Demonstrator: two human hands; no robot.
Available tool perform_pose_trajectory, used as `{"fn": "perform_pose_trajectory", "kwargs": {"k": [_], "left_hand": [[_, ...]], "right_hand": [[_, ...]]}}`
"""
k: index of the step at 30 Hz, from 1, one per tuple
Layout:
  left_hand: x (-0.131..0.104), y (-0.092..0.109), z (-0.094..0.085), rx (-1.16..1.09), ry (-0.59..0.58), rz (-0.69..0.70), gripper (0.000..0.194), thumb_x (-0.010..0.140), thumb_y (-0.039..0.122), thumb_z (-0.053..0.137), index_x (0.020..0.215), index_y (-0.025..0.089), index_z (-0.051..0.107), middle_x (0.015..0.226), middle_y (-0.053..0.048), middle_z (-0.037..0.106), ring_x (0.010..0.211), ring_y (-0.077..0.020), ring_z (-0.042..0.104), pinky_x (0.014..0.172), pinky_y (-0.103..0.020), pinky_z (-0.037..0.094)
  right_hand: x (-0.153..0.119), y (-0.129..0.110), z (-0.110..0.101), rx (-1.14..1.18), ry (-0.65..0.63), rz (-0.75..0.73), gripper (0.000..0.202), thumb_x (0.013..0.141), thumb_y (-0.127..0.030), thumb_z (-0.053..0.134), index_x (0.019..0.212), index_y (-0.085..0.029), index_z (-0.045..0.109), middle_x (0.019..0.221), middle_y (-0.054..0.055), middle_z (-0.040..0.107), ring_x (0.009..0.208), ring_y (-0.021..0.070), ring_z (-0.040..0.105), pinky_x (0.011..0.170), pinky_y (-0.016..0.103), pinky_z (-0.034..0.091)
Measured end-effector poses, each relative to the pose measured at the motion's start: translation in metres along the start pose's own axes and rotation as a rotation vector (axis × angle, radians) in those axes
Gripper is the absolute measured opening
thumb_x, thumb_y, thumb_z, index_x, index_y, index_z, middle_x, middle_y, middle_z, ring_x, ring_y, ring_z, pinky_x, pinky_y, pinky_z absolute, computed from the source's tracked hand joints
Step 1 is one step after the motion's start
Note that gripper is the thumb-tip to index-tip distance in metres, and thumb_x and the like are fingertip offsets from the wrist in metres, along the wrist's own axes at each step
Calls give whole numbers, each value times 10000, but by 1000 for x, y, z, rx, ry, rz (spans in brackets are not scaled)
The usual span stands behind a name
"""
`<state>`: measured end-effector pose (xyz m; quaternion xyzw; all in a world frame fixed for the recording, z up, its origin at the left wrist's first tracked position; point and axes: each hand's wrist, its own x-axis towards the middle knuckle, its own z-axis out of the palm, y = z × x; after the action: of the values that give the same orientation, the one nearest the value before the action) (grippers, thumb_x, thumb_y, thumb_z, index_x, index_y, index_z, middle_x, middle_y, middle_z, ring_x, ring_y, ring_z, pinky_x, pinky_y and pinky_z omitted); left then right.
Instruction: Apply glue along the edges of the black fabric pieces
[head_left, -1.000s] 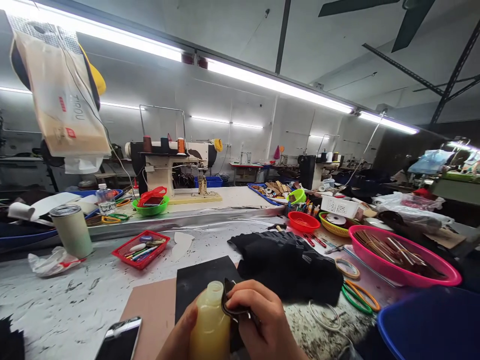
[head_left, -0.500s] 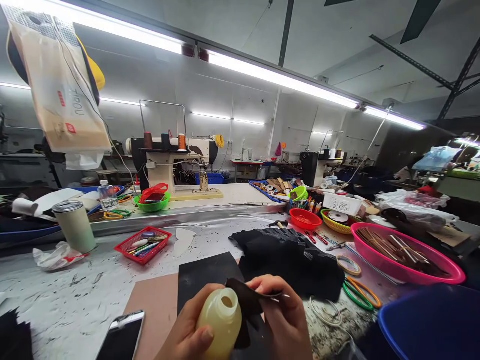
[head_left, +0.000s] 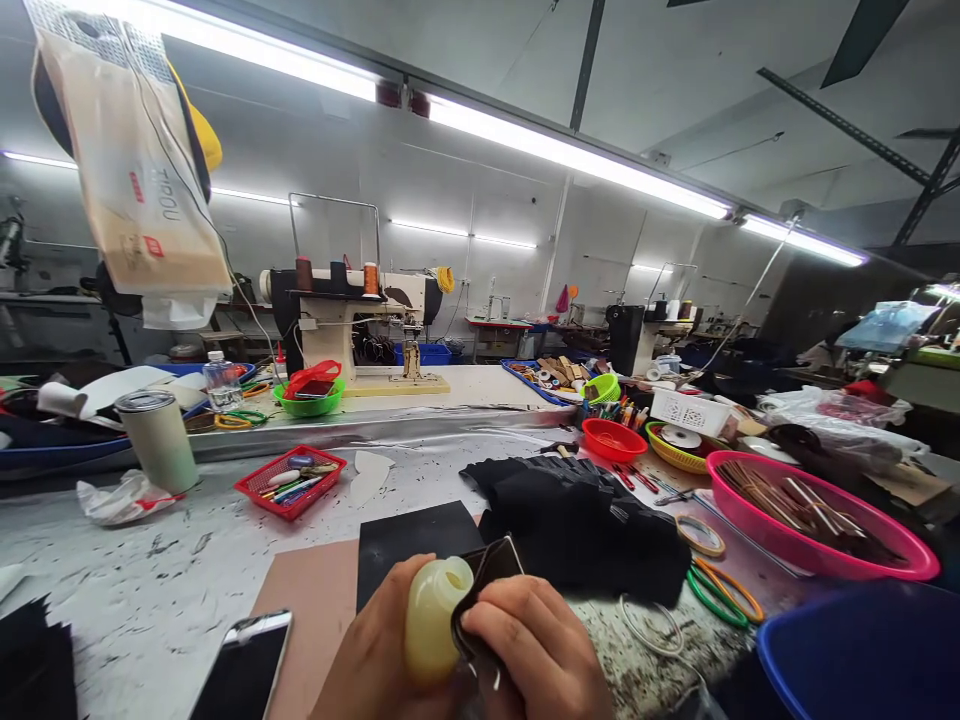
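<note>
Low at the frame's bottom edge, the left hand (head_left: 375, 665) is wrapped around a yellowish open-necked bottle (head_left: 433, 620), fingers curled closed on its body, the mouth tilted up and toward the right. Against that neck the right hand (head_left: 536, 655) presses a dark leather piece (head_left: 487, 580), thumb and fingers pinched tight on it — the piece folds over the bottle's rim and touches it. Just beneath the hands lie a tan board (head_left: 307, 610) and a black sheet (head_left: 409, 535) on the speckled worktable (head_left: 150, 580), with a phone (head_left: 244, 668) lying near the left wrist. Beyond the hands sits a heap of black material (head_left: 577, 520), and to its right a few coloured rings (head_left: 712, 590) beside a pink basket (head_left: 817, 525) of metal strips. Left of centre are a red tray (head_left: 291, 481) of pens, a pale tumbler (head_left: 159, 438) and a crumpled wrapper (head_left: 120, 498). Farther back — on a raised bench — stands a sewing machine (head_left: 352, 320) with thread spools on top.
</note>
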<state>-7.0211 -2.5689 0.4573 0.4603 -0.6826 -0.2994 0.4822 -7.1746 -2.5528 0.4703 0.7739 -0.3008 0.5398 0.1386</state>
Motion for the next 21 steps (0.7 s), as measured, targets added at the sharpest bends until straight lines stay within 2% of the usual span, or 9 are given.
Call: {"fn": "perform_pose_trajectory", "kwargs": {"k": [3, 6, 8, 12, 16, 18, 21], "left_hand": [[-1, -7, -1, 165, 69, 41, 449, 564, 261, 704, 998, 274, 586, 991, -15, 677, 911, -260, 623, 808, -308, 479], [-2, -9, -2, 268, 85, 47, 415, 635, 302, 655, 1036, 256, 556, 1005, -31, 672, 902, -249, 632, 786, -316, 494], [-2, -11, -3, 353, 84, 71, 413, 677, 319, 615, 1072, 237, 524, 1022, -54, 660, 909, -248, 630, 769, -322, 501], [0, -25, -5, 525, 95, 253, 520, 659, 294, 627, 1147, 211, 468, 1051, -96, 643, 931, -273, 620, 767, -343, 502], [2, -37, -8, 594, 157, 383, 535, 648, 278, 646, 1146, 215, 462, 1006, -85, 662, 879, -262, 638, 731, -332, 515], [1, -36, -9, 568, 152, 382, 496, 642, 265, 640, 1110, 228, 479, 975, -52, 673, 844, -231, 650, 702, -299, 527], [-2, -25, -6, 425, 76, 257, 456, 624, 252, 616, 1061, 260, 485, 914, 13, 680, 761, -175, 658, 625, -237, 530]], "right_hand": [[-6, 0, 5, 3, 21, 63, 210, 732, -59, 432, 850, -183, 555, 710, 40, 618, 595, 150, 545, 526, 270, 471], [-14, -2, 12, 129, 80, 213, 233, 757, -74, 426, 888, -214, 558, 754, 31, 600, 634, 138, 559, 537, 244, 476], [-15, -4, 16, 147, 97, 229, 251, 759, -79, 430, 926, -217, 558, 777, 35, 597, 656, 140, 565, 552, 244, 482], [-7, -8, 21, -15, 102, 55, 219, 765, -78, 428, 922, -159, 557, 727, 59, 608, 615, 157, 540, 542, 276, 469], [2, -10, 21, -207, 55, -21, 192, 768, -54, 412, 841, -121, 577, 656, 72, 584, 576, 161, 503, 518, 279, 447], [4, -9, 19, -243, -1, -80, 192, 766, -29, 422, 820, -106, 590, 613, 66, 562, 553, 155, 483, 501, 270, 435], [6, -5, 13, -219, -46, -179, 187, 791, -44, 423, 828, -90, 600, 602, 60, 549, 530, 150, 453, 482, 270, 421]]}}
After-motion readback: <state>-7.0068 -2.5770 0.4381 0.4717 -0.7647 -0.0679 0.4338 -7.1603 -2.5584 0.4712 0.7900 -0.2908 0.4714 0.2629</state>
